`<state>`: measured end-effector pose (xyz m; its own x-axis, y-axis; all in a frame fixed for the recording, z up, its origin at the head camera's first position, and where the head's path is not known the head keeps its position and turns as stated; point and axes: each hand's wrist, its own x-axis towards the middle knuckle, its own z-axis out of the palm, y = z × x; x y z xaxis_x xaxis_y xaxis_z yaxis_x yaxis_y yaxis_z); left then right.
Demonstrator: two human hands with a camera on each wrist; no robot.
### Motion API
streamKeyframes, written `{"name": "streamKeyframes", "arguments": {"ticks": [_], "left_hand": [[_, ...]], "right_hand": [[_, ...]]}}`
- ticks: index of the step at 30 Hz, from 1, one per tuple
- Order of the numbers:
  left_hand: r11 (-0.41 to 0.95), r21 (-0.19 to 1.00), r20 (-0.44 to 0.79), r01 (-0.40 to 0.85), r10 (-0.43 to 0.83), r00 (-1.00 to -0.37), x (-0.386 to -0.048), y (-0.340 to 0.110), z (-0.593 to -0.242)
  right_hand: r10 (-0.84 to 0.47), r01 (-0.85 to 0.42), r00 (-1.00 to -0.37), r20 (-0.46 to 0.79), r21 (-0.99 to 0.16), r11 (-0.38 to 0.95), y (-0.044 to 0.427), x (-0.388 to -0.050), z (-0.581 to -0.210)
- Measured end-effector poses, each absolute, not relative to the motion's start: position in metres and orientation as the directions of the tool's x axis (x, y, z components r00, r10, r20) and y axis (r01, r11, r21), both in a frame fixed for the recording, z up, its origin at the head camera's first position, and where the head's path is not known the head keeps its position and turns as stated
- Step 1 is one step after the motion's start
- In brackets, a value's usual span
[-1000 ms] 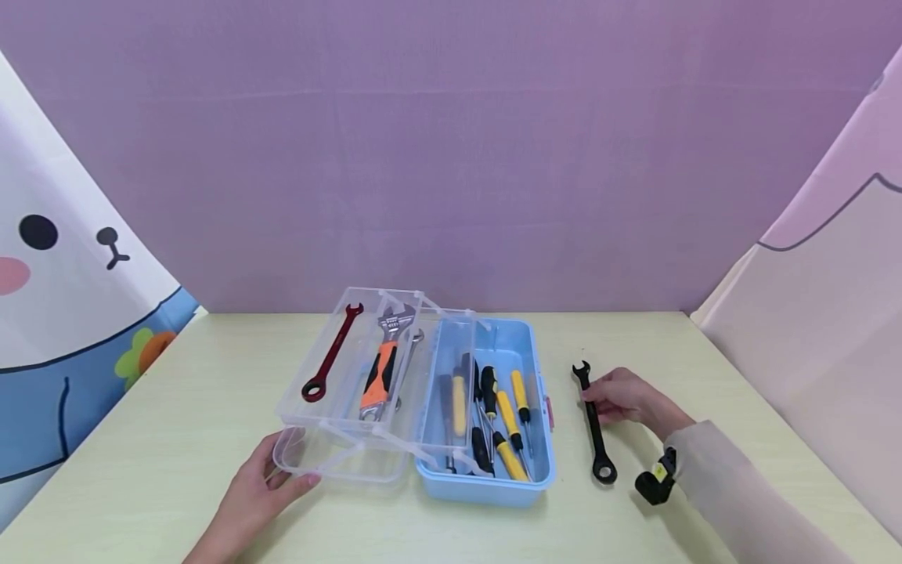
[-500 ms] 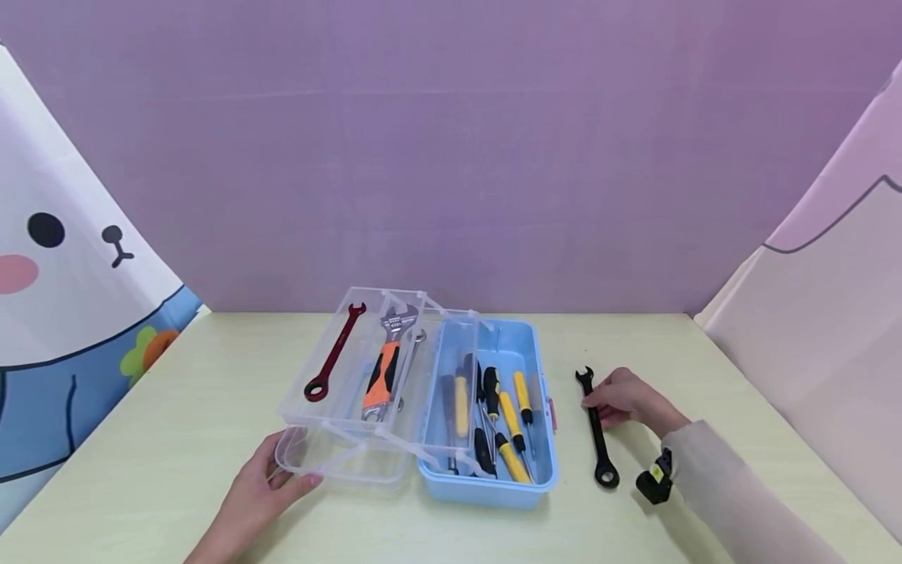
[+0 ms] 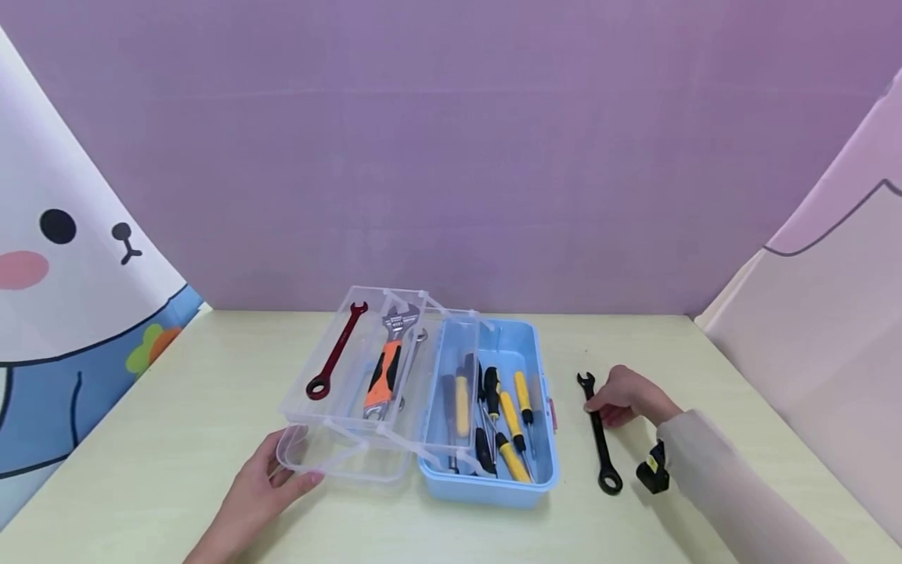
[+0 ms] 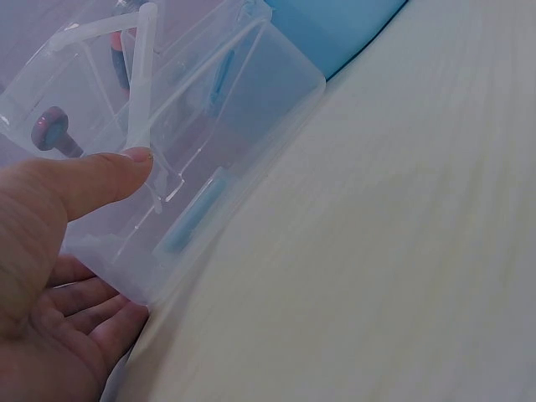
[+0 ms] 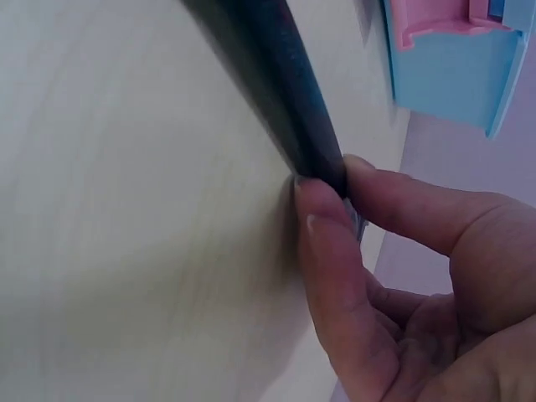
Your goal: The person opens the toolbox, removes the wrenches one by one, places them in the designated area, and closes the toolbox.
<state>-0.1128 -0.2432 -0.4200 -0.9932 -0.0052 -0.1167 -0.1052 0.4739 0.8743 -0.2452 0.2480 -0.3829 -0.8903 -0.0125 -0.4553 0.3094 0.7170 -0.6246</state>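
Over on the right, my right hand (image 3: 627, 395) pinches the shank of a black combination wrench (image 3: 601, 446) between thumb and fingers. In the right wrist view the wrench (image 5: 280, 84) slants up from the fingertips, close to the table. My left hand (image 3: 257, 486) grips the left end of the clear plastic lid (image 3: 373, 468) of a toolbox. The left wrist view has its thumb on the near side and its fingers curled round the corner. Clear trays (image 3: 299, 403) above the lid hold a red wrench (image 3: 334, 356), an orange-handled adjustable wrench (image 3: 383, 376) and a silver wrench (image 3: 410, 364).
The blue toolbox base (image 3: 486, 492) stands open mid-table, holding several screwdrivers (image 3: 510, 419) with yellow or black handles. A pink latch (image 3: 553, 415) sticks out on its right. A small black device (image 3: 653, 472) is at my right wrist. A purple cloth wall (image 3: 451, 157) rises behind the table.
The black wrench has shifted slightly toward me, pinched in my right hand. My left hand stays at the clear lid, and the toolbox looks unmoved apart from a small camera shift.
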Motion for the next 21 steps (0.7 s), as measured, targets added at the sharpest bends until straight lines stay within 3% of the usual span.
{"name": "streamKeyframes", "arguments": {"ticks": [21], "left_hand": [[0.481,0.871,-0.114,-0.100,-0.001,-0.994,-0.111,-0.243,-0.418]], "right_hand": [[-0.024,0.277,-0.886,-0.463,-0.570,0.774,0.246,-0.247,-0.372]]}}
